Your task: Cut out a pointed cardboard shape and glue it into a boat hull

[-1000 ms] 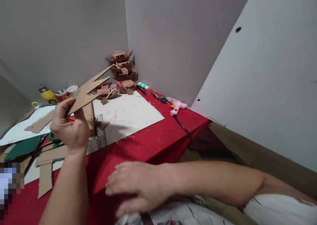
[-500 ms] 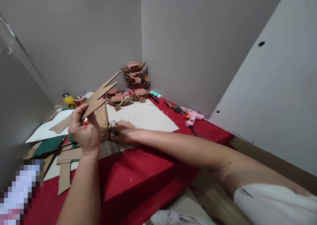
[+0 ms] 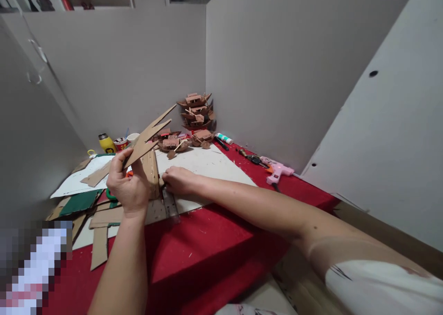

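My left hand (image 3: 127, 186) is closed on a forked brown cardboard cut-out (image 3: 148, 136), held up above the table with its two prongs pointing up and right. Just behind that hand stands an upright cardboard block (image 3: 152, 172). My right hand (image 3: 178, 181) reaches across the red tablecloth (image 3: 207, 245) and rests with curled fingers beside the block's foot, on a metal ruler (image 3: 165, 208) at the edge of a white board (image 3: 204, 165). What its fingertips pinch, if anything, is hidden.
Small cardboard boat models (image 3: 195, 116) are piled in the far corner. A pink glue gun (image 3: 277, 172), pens and a glue tube (image 3: 224, 138) lie at the right. A yellow bottle (image 3: 105, 143), cups, green sheet (image 3: 79, 201) and cardboard strips (image 3: 100, 245) lie left. Grey walls enclose the table.
My right hand has left my lap, reached forward across the table, and now rests by the upright cardboard block. The left hand keeps holding the forked cut-out; the view has tilted up.
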The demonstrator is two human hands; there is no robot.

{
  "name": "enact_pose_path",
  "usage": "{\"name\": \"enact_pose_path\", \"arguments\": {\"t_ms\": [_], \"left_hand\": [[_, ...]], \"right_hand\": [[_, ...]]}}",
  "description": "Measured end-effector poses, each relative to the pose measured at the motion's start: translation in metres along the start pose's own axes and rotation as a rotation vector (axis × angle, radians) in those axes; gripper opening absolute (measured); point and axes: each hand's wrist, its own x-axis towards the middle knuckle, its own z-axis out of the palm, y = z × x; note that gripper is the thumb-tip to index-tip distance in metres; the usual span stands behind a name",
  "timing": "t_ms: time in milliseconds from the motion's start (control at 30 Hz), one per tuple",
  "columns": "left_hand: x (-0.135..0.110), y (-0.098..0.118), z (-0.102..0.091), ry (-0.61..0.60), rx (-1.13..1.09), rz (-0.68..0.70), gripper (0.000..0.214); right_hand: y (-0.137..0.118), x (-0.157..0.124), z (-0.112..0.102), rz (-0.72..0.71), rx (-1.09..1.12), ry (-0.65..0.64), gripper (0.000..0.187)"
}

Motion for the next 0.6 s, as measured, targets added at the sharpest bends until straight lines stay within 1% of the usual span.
{"name": "enact_pose_path", "arguments": {"t_ms": [133, 267, 367, 467, 533, 600], "left_hand": [[0.001, 0.001, -0.001, 0.004, -0.002, 0.003, 0.011], [0.002, 0.000, -0.001, 0.002, -0.025, 0.005, 0.011], [0.003, -0.002, -0.002, 0.015, -0.042, -0.008, 0.012], [0.002, -0.002, -0.004, 0.029, -0.054, -0.023, 0.014], [0.001, 0.001, -0.005, 0.033, -0.060, -0.027, 0.017], [0.004, 0.003, -0.007, 0.052, -0.062, -0.014, 0.018]], "right_hand": [[0.004, -0.003, 0.006, -0.022, -0.026, -0.036, 0.021], [0.018, -0.007, 0.001, -0.017, 0.023, -0.052, 0.027], [0.033, -0.018, -0.008, 0.032, 0.104, -0.009, 0.026], [0.041, -0.032, -0.018, 0.137, 0.225, 0.088, 0.021], [0.034, -0.042, -0.023, 0.191, 0.330, 0.131, 0.030], [0.014, -0.056, -0.025, 0.184, 0.450, 0.111, 0.038]]}}
